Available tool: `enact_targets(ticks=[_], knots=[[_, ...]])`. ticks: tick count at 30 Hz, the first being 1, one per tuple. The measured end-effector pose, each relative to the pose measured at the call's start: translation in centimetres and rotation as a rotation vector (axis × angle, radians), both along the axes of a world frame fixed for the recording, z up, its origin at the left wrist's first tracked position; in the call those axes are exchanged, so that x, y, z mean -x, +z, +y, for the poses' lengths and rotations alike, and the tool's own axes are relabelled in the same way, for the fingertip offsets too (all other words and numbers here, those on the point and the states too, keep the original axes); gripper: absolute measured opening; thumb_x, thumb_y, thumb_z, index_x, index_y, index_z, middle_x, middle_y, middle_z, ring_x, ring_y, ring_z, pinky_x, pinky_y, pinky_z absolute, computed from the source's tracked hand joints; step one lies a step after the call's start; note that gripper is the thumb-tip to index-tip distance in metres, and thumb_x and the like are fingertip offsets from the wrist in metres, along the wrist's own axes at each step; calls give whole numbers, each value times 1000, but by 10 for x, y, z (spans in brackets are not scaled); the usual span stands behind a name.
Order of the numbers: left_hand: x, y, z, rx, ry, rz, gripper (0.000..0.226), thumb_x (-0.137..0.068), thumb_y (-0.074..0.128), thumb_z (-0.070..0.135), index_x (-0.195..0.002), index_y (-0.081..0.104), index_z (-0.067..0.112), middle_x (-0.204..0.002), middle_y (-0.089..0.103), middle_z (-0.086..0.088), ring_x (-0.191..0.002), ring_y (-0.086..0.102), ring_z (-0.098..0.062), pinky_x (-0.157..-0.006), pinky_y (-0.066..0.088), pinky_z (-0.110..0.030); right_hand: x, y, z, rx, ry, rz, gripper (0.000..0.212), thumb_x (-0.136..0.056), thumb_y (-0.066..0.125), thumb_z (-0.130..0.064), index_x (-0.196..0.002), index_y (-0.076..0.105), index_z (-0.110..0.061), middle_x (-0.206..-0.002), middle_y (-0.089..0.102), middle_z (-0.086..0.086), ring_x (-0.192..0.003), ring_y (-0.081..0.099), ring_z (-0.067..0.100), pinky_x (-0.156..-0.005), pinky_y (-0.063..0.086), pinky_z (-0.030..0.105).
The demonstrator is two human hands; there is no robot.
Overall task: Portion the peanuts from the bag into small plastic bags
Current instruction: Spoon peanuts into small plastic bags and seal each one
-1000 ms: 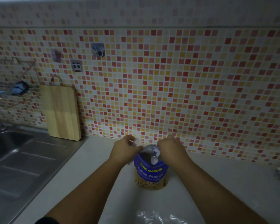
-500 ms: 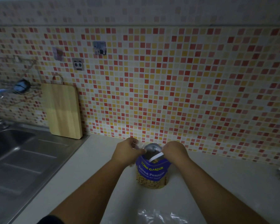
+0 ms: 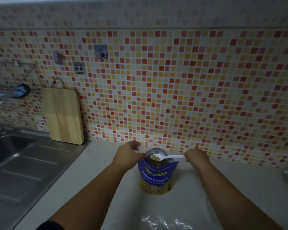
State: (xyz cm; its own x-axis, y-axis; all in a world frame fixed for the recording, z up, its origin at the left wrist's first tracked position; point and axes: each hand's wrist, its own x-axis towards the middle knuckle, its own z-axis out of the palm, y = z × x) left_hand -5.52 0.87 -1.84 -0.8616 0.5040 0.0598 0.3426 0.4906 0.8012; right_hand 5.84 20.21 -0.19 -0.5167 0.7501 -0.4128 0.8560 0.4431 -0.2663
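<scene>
Right hand [image 3: 195, 157] pinches a white plastic spoon [image 3: 166, 157] of peanuts above the blue peanut bag [image 3: 156, 173]; left hand [image 3: 129, 154] grips a small clear plastic bag [image 3: 142, 148].

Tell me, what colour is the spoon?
White; the spoon shows clearly in the head view.

Glossy plastic peanut bag [image 3: 156, 176], white plastic spoon [image 3: 166, 157], wooden cutting board [image 3: 63, 115], brushed-metal sink [image 3: 23, 163], seemingly matt countertop [image 3: 223, 188].
</scene>
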Motion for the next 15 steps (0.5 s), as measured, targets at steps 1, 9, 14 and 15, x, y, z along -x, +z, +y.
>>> enact_targets(ticks=[1, 9, 14, 15], knots=[[0, -1, 1, 17, -5, 13, 57, -73, 78, 31, -123, 57, 15, -118, 63, -2, -93, 56, -12, -73, 50, -25, -1, 2, 1, 65, -66, 103, 27, -94, 47, -8, -119, 56, -4, -85, 54, 9, -86, 51, 20, -77, 45, 27], [-9, 2, 7, 132, -82, 126, 56, -76, 74, 30, -127, 54, 19, -125, 61, 0, -107, 60, -18, -79, 50, -24, 5, 28, 8, 96, -291, 322, 39, -95, 47, -17, -58, 46, -6, -68, 45, 6, -67, 44, 19, -74, 37, 29], [-15, 6, 13, 160, -95, 175, 57, -76, 72, 33, -129, 53, 24, -123, 61, 5, -102, 58, -13, -74, 48, -23, 0, 39, -7, 84, -297, 396, 32, -93, 48, -15, -61, 49, -9, -70, 47, 4, -61, 45, 17, -56, 39, 27], [-16, 7, 14, 164, -97, 180, 57, -76, 72, 34, -129, 53, 24, -123, 61, 5, -102, 58, -13, -76, 50, -24, 2, 31, -2, 96, -249, 475, 29, -91, 49, -12, -62, 48, -11, -70, 47, 3, -61, 46, 16, -57, 41, 27]])
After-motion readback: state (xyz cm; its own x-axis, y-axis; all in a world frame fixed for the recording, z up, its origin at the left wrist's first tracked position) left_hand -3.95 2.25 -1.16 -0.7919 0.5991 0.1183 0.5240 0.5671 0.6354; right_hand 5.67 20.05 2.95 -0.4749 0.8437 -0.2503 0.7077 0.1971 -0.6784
